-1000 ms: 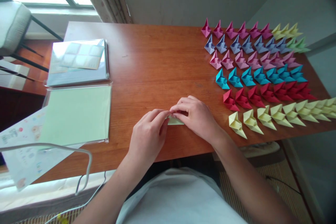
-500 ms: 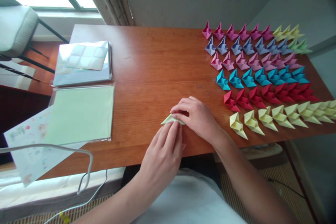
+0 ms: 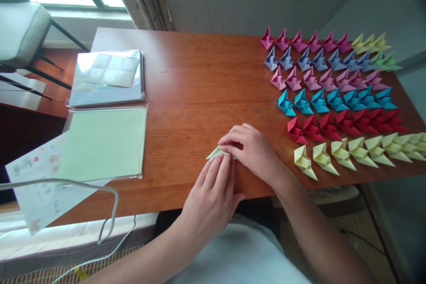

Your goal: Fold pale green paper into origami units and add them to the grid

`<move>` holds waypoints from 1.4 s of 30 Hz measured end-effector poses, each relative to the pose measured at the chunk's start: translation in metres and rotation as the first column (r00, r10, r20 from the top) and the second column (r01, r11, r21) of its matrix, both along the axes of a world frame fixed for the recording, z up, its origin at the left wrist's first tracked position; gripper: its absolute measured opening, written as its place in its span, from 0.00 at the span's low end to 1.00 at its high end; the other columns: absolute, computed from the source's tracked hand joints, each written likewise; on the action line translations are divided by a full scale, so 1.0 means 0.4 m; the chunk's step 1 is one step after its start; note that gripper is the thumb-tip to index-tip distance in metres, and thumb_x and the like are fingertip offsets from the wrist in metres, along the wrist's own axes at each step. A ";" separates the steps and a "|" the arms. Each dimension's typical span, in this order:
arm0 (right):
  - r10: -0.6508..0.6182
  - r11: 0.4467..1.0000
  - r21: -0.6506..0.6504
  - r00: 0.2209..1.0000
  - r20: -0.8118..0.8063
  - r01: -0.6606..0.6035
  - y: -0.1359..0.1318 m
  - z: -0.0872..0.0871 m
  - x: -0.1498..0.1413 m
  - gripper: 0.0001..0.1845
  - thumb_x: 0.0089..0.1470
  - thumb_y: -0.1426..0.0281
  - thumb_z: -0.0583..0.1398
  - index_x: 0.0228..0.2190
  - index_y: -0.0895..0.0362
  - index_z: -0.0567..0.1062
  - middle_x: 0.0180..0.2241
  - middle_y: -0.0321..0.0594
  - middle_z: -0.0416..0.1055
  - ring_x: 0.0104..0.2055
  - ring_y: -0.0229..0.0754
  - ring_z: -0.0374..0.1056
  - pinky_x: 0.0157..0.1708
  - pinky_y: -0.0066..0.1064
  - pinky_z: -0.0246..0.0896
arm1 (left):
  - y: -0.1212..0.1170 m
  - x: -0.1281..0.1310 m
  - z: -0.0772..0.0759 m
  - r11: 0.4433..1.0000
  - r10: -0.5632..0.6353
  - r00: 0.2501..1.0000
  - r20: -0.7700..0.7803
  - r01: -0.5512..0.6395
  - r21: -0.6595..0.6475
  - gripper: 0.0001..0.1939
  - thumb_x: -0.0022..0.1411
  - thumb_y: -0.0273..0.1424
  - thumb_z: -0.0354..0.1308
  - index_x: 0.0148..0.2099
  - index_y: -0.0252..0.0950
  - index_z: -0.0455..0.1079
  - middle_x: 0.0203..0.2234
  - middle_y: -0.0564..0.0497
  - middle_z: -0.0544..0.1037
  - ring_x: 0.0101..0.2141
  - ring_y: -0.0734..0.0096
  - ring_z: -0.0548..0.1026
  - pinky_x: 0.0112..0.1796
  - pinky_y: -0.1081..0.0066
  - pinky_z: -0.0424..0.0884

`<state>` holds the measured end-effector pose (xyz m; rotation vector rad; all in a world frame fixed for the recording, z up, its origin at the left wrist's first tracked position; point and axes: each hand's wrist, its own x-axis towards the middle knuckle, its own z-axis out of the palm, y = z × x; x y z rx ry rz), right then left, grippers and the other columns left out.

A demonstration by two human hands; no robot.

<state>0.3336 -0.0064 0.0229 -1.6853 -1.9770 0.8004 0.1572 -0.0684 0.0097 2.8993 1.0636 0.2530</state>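
A small folded piece of pale green paper (image 3: 214, 152) lies on the table near its front edge, its pointed left end showing. My left hand (image 3: 213, 186) comes from below, fingers side by side with their tips pressing the paper down; its thumb sticks out to the right. From the right, my right hand (image 3: 249, 148) pinches the paper's upper edge between thumb and fingers. My fingers hide most of the paper's middle and right end.
Rows of folded paper shapes fill the table's right side: magenta (image 3: 298, 43), lavender (image 3: 304, 61), pink (image 3: 311, 80), blue (image 3: 319, 101), red (image 3: 312, 128) and yellow (image 3: 341, 153). On the left lie a green paper pack (image 3: 106, 144), another wrapped pack (image 3: 100, 97) and a white cable (image 3: 115, 204).
My left thumb has swung out to the right, away from the fingers. Both hands stay at the green paper, and the whole view has shifted slightly.
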 end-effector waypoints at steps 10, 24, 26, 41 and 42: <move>0.000 1.000 0.002 1.000 -0.013 0.000 -0.002 0.001 0.000 0.04 0.59 0.72 0.66 0.33 0.51 0.81 0.35 0.35 0.78 0.41 0.43 0.68 0.42 0.34 0.62 | 0.005 0.002 -0.002 1.000 -0.024 0.999 0.024 0.024 0.007 0.39 0.70 0.48 0.50 0.63 0.13 0.64 0.61 0.26 0.69 0.61 0.39 0.67 0.62 0.51 0.61; -0.007 1.000 0.018 1.000 -0.015 0.007 -0.001 -0.002 -0.001 0.05 0.60 0.72 0.65 0.33 0.51 0.82 0.35 0.35 0.79 0.40 0.41 0.68 0.42 0.32 0.61 | -0.007 -0.042 0.016 0.999 0.007 0.989 0.145 -0.012 0.033 0.26 0.67 0.32 0.57 0.61 0.20 0.67 0.59 0.35 0.74 0.59 0.48 0.69 0.62 0.55 0.63; -0.008 1.000 0.021 1.000 -0.020 0.008 -0.002 -0.003 -0.001 0.06 0.60 0.72 0.65 0.33 0.51 0.82 0.35 0.35 0.79 0.40 0.41 0.68 0.42 0.33 0.61 | -0.003 -0.059 0.020 0.998 0.043 0.989 0.138 -0.049 0.038 0.25 0.67 0.31 0.57 0.61 0.21 0.68 0.58 0.36 0.74 0.58 0.49 0.69 0.61 0.55 0.65; -0.015 1.000 0.027 1.000 -0.025 0.016 -0.002 -0.006 -0.003 0.05 0.60 0.72 0.65 0.32 0.51 0.82 0.34 0.35 0.79 0.40 0.42 0.68 0.42 0.33 0.62 | 0.001 -0.031 0.033 1.000 0.010 0.994 0.108 -0.013 0.025 0.26 0.68 0.35 0.55 0.62 0.22 0.68 0.61 0.35 0.72 0.60 0.46 0.70 0.62 0.52 0.62; -0.015 1.000 0.027 1.000 -0.026 0.015 -0.002 -0.006 -0.003 0.05 0.59 0.73 0.65 0.32 0.51 0.82 0.34 0.35 0.79 0.40 0.42 0.68 0.42 0.32 0.62 | 0.000 -0.023 0.033 1.000 0.013 0.995 0.103 -0.015 0.019 0.27 0.69 0.36 0.55 0.62 0.21 0.67 0.61 0.34 0.72 0.60 0.46 0.70 0.62 0.53 0.62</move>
